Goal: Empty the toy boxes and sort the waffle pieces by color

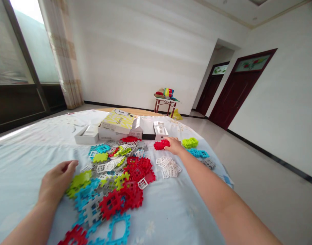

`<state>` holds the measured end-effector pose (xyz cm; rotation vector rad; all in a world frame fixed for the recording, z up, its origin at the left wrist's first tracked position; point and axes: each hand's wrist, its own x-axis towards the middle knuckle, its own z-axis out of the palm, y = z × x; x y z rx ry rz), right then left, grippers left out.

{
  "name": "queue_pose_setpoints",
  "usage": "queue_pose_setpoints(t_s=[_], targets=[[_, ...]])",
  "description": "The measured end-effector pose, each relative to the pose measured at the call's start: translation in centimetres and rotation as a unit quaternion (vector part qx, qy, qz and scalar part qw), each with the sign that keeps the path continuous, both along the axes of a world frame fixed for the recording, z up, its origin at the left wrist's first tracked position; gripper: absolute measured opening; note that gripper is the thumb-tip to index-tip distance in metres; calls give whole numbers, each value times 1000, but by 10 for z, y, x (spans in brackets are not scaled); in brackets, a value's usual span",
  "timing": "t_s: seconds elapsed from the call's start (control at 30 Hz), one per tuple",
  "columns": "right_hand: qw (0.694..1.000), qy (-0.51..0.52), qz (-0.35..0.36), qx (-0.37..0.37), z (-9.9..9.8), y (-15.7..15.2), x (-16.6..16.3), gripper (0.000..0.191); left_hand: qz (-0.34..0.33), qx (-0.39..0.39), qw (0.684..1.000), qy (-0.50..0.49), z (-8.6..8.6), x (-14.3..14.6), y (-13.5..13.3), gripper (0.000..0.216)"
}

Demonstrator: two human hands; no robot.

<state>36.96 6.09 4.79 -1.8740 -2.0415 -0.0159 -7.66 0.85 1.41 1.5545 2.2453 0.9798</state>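
Note:
My right hand [174, 145] reaches out over the far side of the table, its fingers closed on a small stack of red toothed plastic building pieces [159, 145]. Just in front of it lies a pile of white lattice window pieces [168, 166]. My left hand [57, 180] is at the left edge of a large mixed heap, fingers curled together, with nothing visible in them. Beside it are green toothed pieces [79, 182]. The heap also holds red pieces [111, 204], blue pieces [120, 228], grey pieces [91, 209] and white window pieces.
Right of my right hand stand sorted rows of green [190, 143], blue [197, 153] and grey pieces [209, 164]. Behind the heap are a white open box [86, 137], a yellow-and-white box lid [117, 120] and another box [160, 130]. A small table [166, 99] stands by the wall.

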Motion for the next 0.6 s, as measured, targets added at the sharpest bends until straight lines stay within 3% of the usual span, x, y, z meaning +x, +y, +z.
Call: queue_pose_setpoints(t_s=[0.17,0.3,0.47,0.6], targets=[[999,-1,53,-6,-5,28,-7,51,1,-5,999,46,-1,2,2,41],[998,11,69,-2,-8,24,-14,47,-4,-25,998,62,2,6,1,44],[981,96,165,23,-6,-21,-45,35,-32,-29,997,65,5,16,-2,48],[954,141,263,-33,-3,-71,-75,23,-48,-18,997,64,8,25,-5,49]])
